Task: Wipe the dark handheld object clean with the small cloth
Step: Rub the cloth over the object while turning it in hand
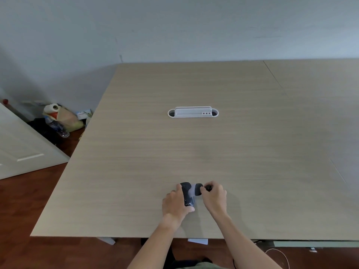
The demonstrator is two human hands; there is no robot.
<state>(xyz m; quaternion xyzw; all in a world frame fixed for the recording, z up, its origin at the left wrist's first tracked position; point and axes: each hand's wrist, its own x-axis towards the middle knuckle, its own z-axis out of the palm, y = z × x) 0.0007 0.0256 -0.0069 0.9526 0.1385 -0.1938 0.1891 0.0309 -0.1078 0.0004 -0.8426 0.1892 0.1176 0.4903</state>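
Note:
A dark handheld object (186,193) with small white lettering near its lower end rests near the front of the wooden table (194,148). My left hand (174,204) wraps around its left side and holds it. Just to its right lies a small cloth (196,189), pale grey with a dark part, and my right hand (214,197) pinches the cloth's right end. The cloth touches the object's upper right side. Fingers hide part of both.
A white cable-port insert (193,112) is set into the table's middle. At the left, on the floor by the wall, stand a paper roll (52,108), bags and a water bottle (58,128). A white door (21,150) leans in at far left.

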